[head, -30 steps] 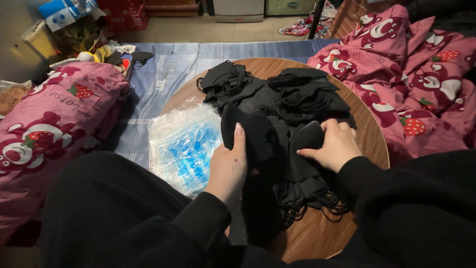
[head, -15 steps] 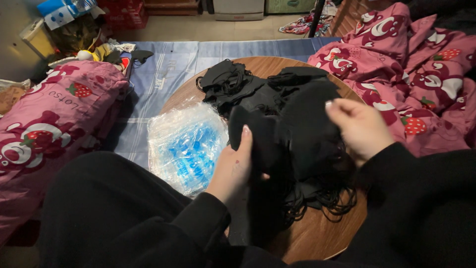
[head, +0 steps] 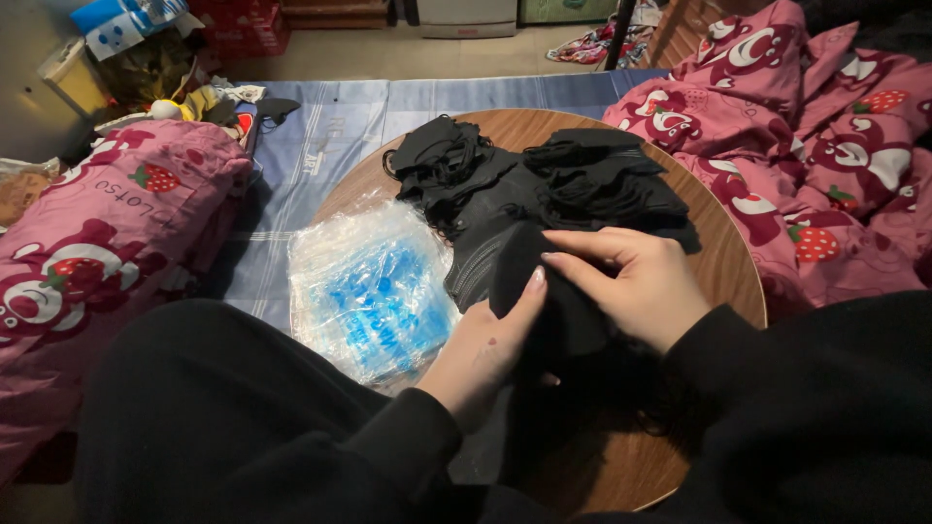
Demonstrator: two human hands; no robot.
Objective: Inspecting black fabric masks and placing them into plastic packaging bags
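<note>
At mid-frame, the left hand (head: 485, 344) and right hand (head: 636, 281) are both gripping a black cloth piece (head: 544, 291) over the round tabletop (head: 718, 262), apparently folding it; smoothing seems next.

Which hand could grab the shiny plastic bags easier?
Probably the left hand. It lies right beside the clear plastic bags on the round wooden table, while the right hand sits farther away, fingers on the black cloth piece.
</note>
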